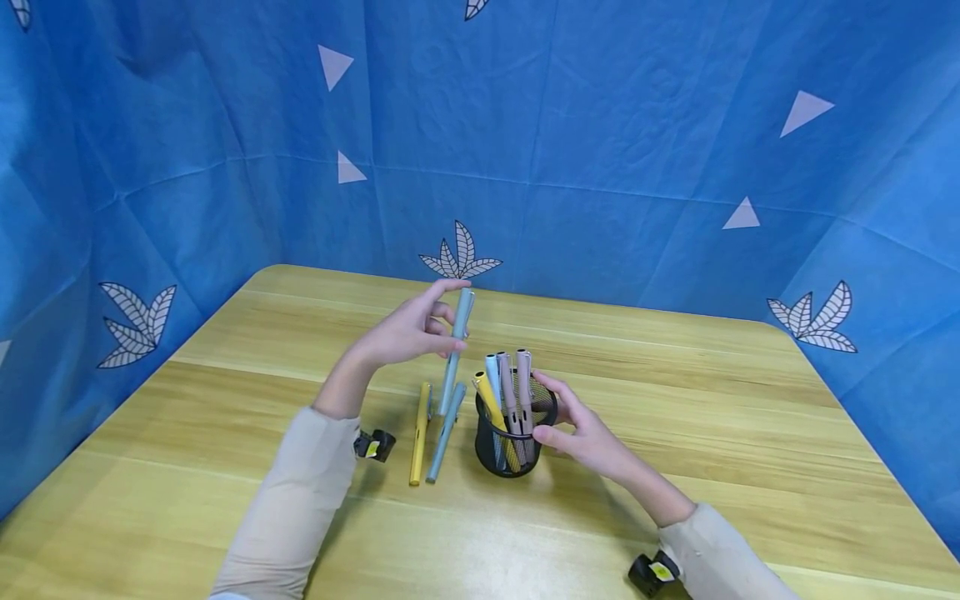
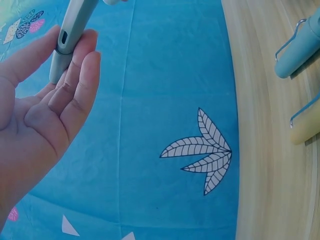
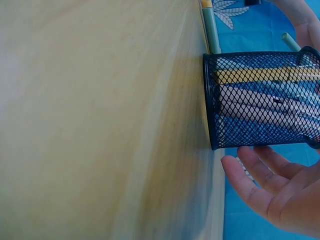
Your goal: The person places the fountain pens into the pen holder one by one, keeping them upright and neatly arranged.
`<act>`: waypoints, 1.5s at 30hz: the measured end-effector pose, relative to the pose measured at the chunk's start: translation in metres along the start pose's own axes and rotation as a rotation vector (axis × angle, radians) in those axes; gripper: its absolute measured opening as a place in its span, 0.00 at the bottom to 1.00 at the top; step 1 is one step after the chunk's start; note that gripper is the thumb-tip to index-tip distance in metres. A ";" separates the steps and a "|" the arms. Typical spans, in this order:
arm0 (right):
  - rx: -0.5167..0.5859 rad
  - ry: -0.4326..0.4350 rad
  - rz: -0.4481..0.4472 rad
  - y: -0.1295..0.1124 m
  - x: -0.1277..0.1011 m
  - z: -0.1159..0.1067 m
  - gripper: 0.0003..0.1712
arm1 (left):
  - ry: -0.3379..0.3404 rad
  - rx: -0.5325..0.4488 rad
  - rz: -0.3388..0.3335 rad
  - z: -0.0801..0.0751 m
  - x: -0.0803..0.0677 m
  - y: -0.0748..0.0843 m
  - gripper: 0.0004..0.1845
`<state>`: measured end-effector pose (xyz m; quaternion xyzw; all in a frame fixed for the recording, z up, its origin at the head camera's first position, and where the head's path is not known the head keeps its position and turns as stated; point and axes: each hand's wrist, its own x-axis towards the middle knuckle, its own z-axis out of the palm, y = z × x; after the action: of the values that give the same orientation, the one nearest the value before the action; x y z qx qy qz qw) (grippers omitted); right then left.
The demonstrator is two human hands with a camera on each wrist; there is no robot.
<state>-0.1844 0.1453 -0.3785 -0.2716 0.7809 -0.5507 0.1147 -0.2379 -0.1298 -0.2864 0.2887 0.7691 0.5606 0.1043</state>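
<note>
My left hand (image 1: 408, 332) pinches a pale blue-green pen (image 1: 449, 379) above the table, left of the pen holder. The pen stands nearly upright, slightly tilted, its lower end just above a lying blue-green pen (image 1: 446, 435). In the left wrist view, thumb and fingers meet around the held pen (image 2: 75, 27). My right hand (image 1: 592, 433) holds the black mesh pen holder (image 1: 487, 450) from its right side, thumb at the front rim and fingers behind. Inside stand a yellow pen (image 1: 489, 400), a light blue pen (image 1: 492, 367) and two greyish-mauve pens (image 1: 524, 383).
A yellow pen (image 1: 420, 437) lies on the wooden table (image 1: 225, 467), left of the lying blue-green one. Beyond the table's far edge hangs a blue cloth (image 1: 600, 167) with leaf and triangle prints. Small black cameras (image 1: 375, 446) are strapped to both wrists.
</note>
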 end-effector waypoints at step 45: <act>-0.022 0.014 -0.019 -0.003 0.000 0.002 0.38 | 0.118 0.003 0.120 0.017 0.015 0.017 0.40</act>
<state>-0.1827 0.1426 -0.3765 -0.2763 0.7850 -0.5451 0.1013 -0.2366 -0.1044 -0.2738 0.3007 0.7562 0.5806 0.0243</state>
